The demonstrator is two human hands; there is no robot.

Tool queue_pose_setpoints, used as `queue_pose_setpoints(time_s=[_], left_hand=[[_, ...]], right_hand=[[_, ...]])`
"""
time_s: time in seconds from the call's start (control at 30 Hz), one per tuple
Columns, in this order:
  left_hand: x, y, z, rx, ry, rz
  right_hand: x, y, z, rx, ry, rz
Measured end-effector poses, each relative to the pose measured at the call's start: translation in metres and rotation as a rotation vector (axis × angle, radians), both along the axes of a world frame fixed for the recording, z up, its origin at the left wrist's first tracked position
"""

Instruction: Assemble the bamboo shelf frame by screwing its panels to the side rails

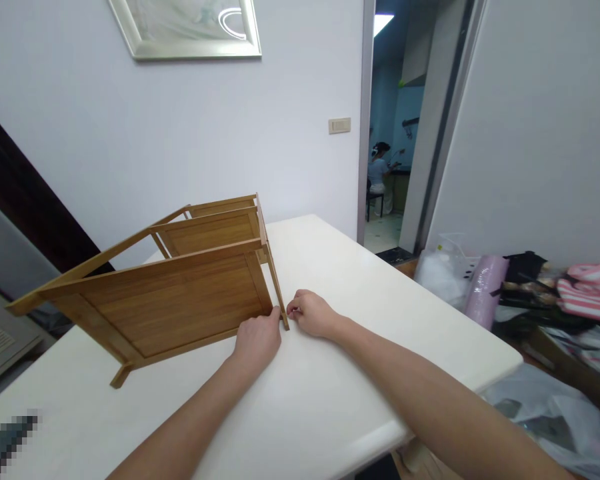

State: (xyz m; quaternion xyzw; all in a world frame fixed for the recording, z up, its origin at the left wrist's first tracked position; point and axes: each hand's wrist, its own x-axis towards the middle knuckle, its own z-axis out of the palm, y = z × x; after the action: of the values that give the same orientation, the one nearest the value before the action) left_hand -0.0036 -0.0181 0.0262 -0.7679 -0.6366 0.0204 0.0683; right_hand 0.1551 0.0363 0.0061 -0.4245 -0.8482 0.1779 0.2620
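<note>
A wooden shelf rack [180,300] with several panels lies on its side on the white table [360,307]. My left hand [260,340] grips the near lower corner of the rack, its fingers wrapped round the panel's edge and partly hidden behind it. Just right of that corner is my right hand [313,312], its fingers curled in a pinch beside the end of a slim wooden leg. Whatever it pinches is too small to make out.
A pixelated dark object [5,440] lies at the table's near left. Plastic bags [545,413], a pink roll [486,290] and a striped cloth [590,290] are piled on the right. Beyond the doorway [387,200] a person [379,173] sits. A framed picture [195,50] hangs on the wall.
</note>
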Motion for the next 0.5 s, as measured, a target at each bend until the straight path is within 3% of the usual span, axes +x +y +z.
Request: queue_pose_setpoints(time_s=[0.5], left_hand=[[0.0013,0.0013,-0.0012,0.017,-0.022,-0.035]], right_hand=[[0.0010,0.0042,-0.0009,-0.005,0.017,0.008]])
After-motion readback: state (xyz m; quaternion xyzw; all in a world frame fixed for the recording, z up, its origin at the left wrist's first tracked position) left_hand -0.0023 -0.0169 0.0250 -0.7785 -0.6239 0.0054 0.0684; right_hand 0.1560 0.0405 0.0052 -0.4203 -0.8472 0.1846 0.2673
